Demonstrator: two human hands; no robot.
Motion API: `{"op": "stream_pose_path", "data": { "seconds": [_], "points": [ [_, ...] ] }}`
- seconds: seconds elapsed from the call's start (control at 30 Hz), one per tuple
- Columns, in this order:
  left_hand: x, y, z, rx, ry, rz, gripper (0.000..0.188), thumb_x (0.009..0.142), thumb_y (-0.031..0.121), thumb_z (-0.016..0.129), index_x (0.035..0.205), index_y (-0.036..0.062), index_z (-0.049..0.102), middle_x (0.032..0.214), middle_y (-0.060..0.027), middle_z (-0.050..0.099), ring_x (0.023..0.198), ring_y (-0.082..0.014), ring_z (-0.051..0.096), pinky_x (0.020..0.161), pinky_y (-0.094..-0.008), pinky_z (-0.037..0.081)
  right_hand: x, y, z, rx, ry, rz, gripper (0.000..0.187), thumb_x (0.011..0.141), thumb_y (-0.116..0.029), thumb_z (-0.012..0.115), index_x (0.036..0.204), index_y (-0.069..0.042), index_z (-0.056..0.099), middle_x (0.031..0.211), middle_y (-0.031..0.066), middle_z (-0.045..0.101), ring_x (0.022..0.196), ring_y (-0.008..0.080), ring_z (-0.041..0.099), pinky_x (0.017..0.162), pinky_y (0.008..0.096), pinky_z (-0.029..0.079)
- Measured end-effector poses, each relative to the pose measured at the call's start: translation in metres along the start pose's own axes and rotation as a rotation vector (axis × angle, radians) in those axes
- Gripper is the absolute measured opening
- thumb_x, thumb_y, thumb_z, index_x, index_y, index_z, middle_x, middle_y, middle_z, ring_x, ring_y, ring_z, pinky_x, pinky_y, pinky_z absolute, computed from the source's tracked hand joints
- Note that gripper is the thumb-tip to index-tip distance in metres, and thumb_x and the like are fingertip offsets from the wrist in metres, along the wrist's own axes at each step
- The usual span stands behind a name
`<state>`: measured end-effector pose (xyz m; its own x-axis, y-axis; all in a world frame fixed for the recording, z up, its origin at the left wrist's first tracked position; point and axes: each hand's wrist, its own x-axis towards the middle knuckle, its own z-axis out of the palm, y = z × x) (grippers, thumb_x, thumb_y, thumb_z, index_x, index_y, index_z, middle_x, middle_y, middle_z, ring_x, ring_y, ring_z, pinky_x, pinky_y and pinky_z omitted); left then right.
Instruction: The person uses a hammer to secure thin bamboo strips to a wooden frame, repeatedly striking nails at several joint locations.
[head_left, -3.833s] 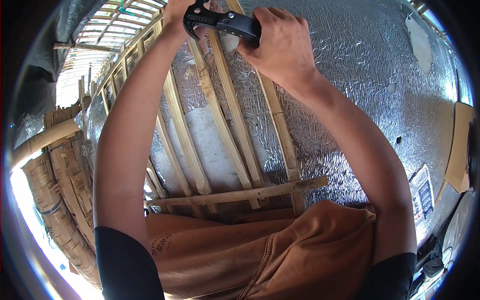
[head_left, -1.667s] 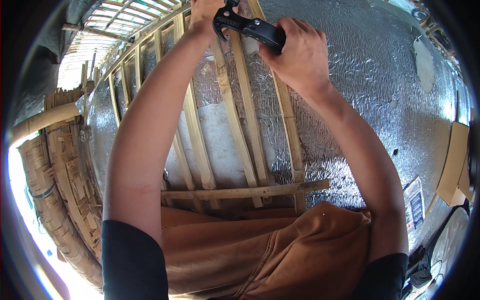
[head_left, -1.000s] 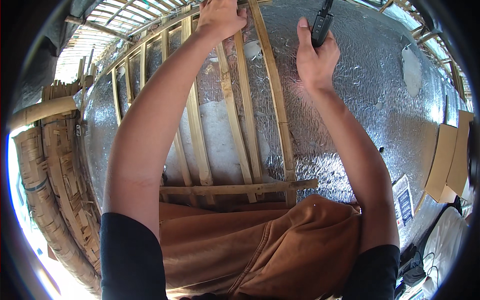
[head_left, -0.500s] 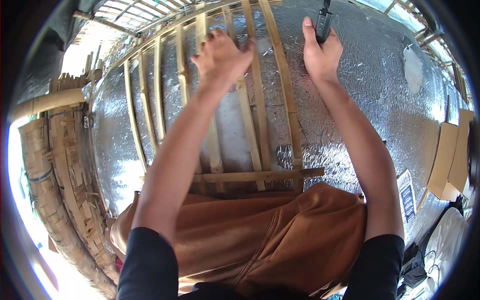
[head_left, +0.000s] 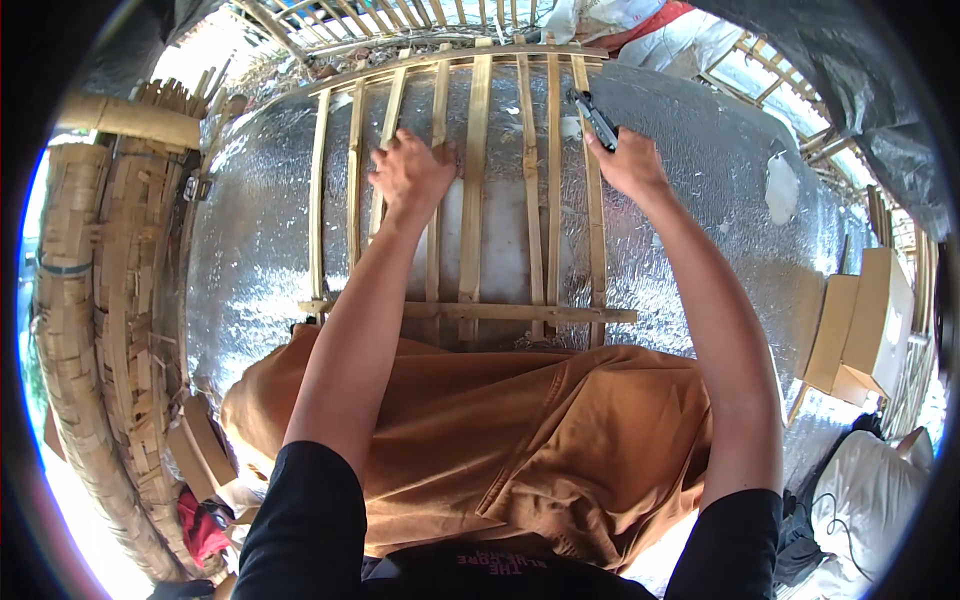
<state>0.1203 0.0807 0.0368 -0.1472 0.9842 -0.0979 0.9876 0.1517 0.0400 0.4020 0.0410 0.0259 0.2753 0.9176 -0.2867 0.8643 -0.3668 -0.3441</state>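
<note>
Right grip [head_left: 636, 166] is closed around the hammer [head_left: 598, 122]; left grip [head_left: 412, 174], fingers apart, is over wooden slats [head_left: 476, 150]. Silver sheeting [head_left: 700, 130] extends widely beyond the slatted frame's [head_left: 530, 312] right edge. At the rightmost slat [head_left: 597, 230], the hammer's long axis slants, its head pointing up and left.

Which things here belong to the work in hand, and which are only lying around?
In use, apparently:
slim black and grey hand tool, in the right grip
frame of pale narrow wooden slats, left grip over it

Only lying around, apparently:
brown cardboard box, at right
tan woven bamboo bundles, at left
</note>
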Motion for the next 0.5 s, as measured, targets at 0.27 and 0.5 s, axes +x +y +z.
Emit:
{"op": "stream_pose_path", "data": {
  "seconds": [0.27, 0.5],
  "points": [
    [-0.004, 0.010, 0.013, -0.133, -0.022, 0.117, 0.038, 0.097, 0.009, 0.053, 0.131, -0.0068, 0.046, 0.123, -0.0235, 0.057, 0.107, -0.0370, 0.065, 0.082, -0.0455, 0.059, -0.049, -0.013, -0.009, 0.067, 0.000, 0.018, 0.058, 0.096, -0.060, 0.053, 0.090, -0.004, 0.063, 0.079, 0.0104, 0.065, 0.071, 0.0226, 0.067, 0.062, 0.0404, 0.055],
    [0.010, 0.001, -0.006, -0.325, -0.010, 0.006, 0.026, 0.100, 0.007, 0.046, 0.122, -0.0071, 0.046, 0.119, -0.0232, 0.053, 0.099, -0.0379, 0.068, 0.083, -0.0410, 0.062, -0.062, 0.015, -0.028, 0.273, 0.271, 0.068, 0.060, 0.095, -0.062, 0.052, 0.088, -0.004, 0.065, 0.077, 0.0118, 0.064, 0.076, 0.0242, 0.068, 0.073, 0.0445, 0.054]
  ]
}}
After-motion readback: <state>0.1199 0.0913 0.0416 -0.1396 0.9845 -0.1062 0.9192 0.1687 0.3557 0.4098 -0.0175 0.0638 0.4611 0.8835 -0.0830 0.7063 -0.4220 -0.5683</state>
